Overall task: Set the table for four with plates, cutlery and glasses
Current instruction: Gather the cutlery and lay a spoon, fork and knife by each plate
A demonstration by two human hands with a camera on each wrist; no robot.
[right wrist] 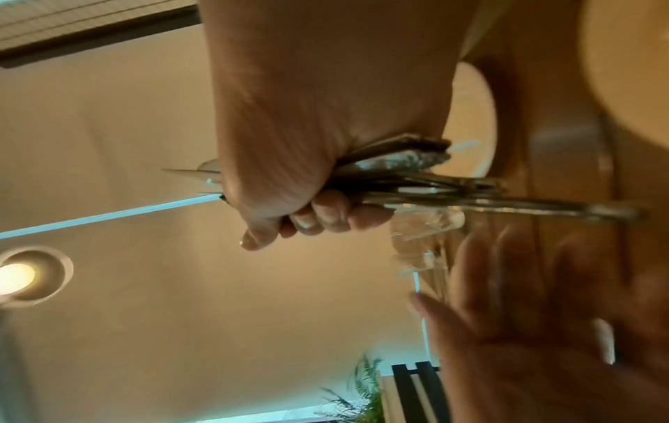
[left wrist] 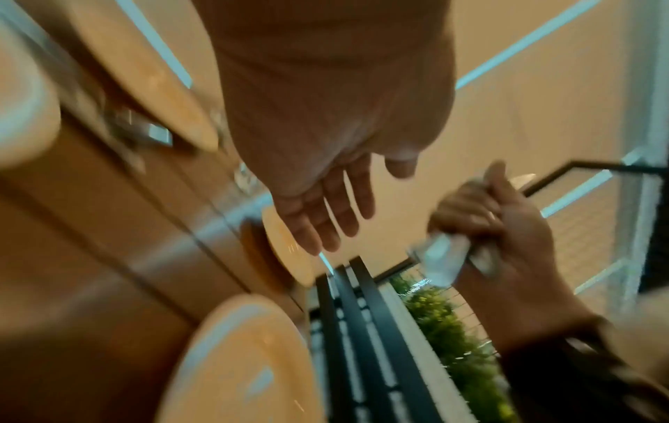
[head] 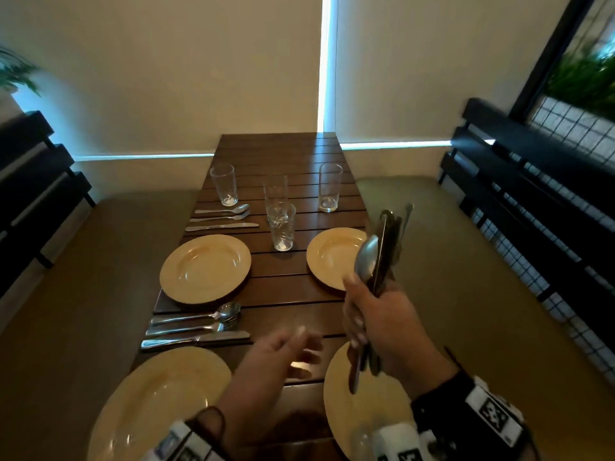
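Table (head: pixel 293 287): dark slatted wood, its long axis running away from the person toward the wall.
Plates (head: pixel 204 267): four yellow ones, two along each long side.
Glasses (head: pixel 281 226): four stand upright past the far plates, two of them stacked at mid-table.
Right hand (head: pixel 382 319): fingers wrapped round the bundle of cutlery (head: pixel 376 261), above the near right plate; spoon bowls and blades point up and away, handles down toward the person.
Left hand (head: pixel 283 357): fingers spread and relaxed, holding nothing, near the bundle's handles.
Laid cutlery (head: pixel 196 326): two sets on the left, lying crosswise, tips toward mid-table.
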